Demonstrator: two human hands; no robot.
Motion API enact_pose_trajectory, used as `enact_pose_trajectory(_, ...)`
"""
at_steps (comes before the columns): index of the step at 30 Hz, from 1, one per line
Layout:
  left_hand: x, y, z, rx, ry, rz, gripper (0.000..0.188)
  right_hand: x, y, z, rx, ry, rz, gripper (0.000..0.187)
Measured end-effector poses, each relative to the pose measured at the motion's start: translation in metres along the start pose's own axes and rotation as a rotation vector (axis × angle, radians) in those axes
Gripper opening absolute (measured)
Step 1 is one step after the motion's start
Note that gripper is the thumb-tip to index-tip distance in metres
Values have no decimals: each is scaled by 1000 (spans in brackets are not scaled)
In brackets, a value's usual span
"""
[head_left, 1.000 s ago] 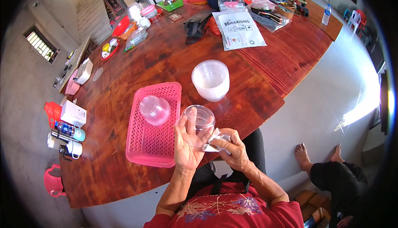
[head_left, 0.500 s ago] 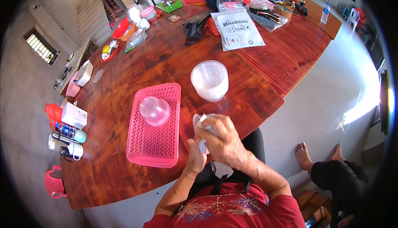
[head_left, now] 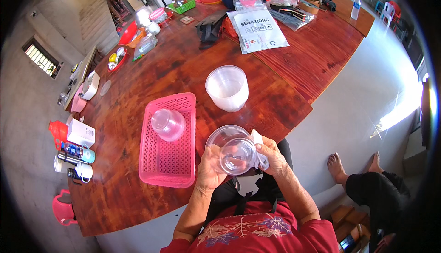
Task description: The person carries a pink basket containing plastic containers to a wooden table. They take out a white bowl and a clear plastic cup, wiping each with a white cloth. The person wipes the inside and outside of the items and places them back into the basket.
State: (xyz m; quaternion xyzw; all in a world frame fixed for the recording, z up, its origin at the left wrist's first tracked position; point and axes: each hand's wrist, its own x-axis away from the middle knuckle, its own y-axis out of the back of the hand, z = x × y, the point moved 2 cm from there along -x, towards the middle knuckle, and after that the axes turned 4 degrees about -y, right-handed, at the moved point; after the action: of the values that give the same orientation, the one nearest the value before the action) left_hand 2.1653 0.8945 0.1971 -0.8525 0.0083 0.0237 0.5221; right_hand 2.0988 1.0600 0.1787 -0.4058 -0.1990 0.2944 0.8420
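A clear plastic bowl (head_left: pixel 232 148) is tipped on its side between my hands, above the table's near edge. My left hand (head_left: pixel 212 168) grips its left side, the fingers showing through the plastic. My right hand (head_left: pixel 273 155) closes round a white cloth (head_left: pixel 260 151), pressed against the bowl's right side. Beyond them stands a stack of translucent bowls (head_left: pixel 227 89), open side up. To the left, another clear bowl or small stack (head_left: pixel 168 125) lies upside down in a pink perforated basket (head_left: pixel 168 175).
White printed packaging (head_left: pixel 262 30) and bags lie farther back on the wooden table (head_left: pixel 110 161). Cups and bottles (head_left: pixel 82 169) stand by the left edge, near a white box (head_left: pixel 81 132). Another person's bare feet (head_left: pixel 337 168) rest on the floor at right.
The bowl has been turned into fuller view. My right hand, with the cloth, has moved from over the left hand to the bowl's right side. The view has shifted slightly.
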Motion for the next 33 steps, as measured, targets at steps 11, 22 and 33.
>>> enact_pose_trajectory(11,6,-32,2,-473,-175,-126,96,14,-56,28,1168,784,146,31)
enact_pose_trajectory(22,9,-15,-2,-271,-21,-103,79,22,-47,33,1152,386,719,43)
enact_pose_trajectory(33,4,-16,8,16,47,-205,70,1,-78,34,1602,873,91,61)
